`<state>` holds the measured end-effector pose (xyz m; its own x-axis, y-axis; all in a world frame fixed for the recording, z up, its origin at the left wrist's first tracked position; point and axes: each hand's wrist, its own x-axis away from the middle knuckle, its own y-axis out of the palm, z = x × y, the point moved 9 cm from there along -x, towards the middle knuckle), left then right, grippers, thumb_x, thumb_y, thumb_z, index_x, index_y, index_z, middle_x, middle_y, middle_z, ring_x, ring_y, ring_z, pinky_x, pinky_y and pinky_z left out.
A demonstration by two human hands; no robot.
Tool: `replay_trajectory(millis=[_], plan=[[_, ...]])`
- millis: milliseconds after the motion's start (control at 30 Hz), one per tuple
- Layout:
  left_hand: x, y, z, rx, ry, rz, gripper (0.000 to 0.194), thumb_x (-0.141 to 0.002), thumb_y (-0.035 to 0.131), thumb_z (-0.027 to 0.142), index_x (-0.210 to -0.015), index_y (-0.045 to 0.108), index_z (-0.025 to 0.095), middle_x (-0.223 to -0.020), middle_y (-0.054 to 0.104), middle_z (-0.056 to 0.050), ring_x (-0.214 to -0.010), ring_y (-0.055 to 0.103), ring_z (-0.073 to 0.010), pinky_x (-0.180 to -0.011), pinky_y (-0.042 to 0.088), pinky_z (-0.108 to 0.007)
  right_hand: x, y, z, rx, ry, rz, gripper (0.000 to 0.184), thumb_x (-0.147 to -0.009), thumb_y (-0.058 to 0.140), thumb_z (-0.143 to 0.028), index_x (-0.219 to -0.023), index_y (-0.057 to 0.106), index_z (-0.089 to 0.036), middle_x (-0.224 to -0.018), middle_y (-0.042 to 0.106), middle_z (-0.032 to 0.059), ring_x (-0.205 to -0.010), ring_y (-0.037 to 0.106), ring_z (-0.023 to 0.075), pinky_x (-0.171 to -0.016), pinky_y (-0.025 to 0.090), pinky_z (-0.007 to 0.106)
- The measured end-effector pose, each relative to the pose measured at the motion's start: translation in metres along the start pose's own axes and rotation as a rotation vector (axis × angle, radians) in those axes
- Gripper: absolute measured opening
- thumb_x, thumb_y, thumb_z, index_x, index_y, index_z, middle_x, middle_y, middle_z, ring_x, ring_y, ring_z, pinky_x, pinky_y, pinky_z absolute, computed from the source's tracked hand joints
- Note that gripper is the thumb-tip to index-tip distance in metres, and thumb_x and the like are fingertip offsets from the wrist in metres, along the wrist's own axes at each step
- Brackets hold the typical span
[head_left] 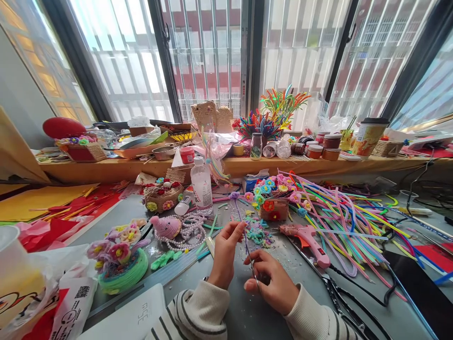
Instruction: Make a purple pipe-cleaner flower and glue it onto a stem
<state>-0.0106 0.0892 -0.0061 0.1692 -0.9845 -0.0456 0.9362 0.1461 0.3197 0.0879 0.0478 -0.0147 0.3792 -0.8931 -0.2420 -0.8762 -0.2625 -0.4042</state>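
Observation:
Between my hands is a thin dark stem (251, 264), partly covered in fuzzy purple pipe cleaner, with a small purple flower (234, 195) at its upper end. My left hand (225, 248) pinches the purple part between thumb and fingertips. Lower down, my right hand (274, 282) has its curled fingers and thumb around the bare end. The stem leans, flower up and away from me. Just beyond my hands lies a pile of small pastel bits (258, 231). A pink glue gun (307, 241) rests right of my right hand.
Loose pipe cleaners (347, 226) cover the right side, near scissors (339, 302) and a phone (421, 288). A flower basket (274, 210) and a water bottle (201, 186) stand farther back. Left are a green flower pot (123, 274), pearl strings (198, 231) and a white box (130, 316).

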Motion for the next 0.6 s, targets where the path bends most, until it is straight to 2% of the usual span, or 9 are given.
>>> replay_trajectory(millis=[367,600], plan=[[0.0,-0.008,0.004,0.014,0.027,0.074,0.02,-0.062,0.061,0.034,-0.067,0.057,0.014,-0.059,0.044,0.004,-0.055,0.036,-0.0059,-0.055,0.031,-0.018,-0.001,-0.009,0.0,-0.016,-0.022,0.086,0.042,-0.061,0.059,-0.05,-0.042,0.043,-0.016,-0.078,0.052,0.0046,-0.076,0.051,0.0161,-0.071,0.039,0.029],[-0.002,-0.011,0.005,0.064,0.031,0.107,0.021,-0.059,0.064,0.033,-0.067,0.057,0.015,-0.058,0.046,0.004,-0.054,0.037,-0.0061,-0.054,0.032,-0.018,-0.002,-0.009,0.001,0.007,-0.017,0.087,0.045,-0.064,0.056,-0.051,-0.039,0.041,-0.016,-0.074,0.051,0.0042,-0.073,0.051,0.0146,-0.068,0.039,0.028]])
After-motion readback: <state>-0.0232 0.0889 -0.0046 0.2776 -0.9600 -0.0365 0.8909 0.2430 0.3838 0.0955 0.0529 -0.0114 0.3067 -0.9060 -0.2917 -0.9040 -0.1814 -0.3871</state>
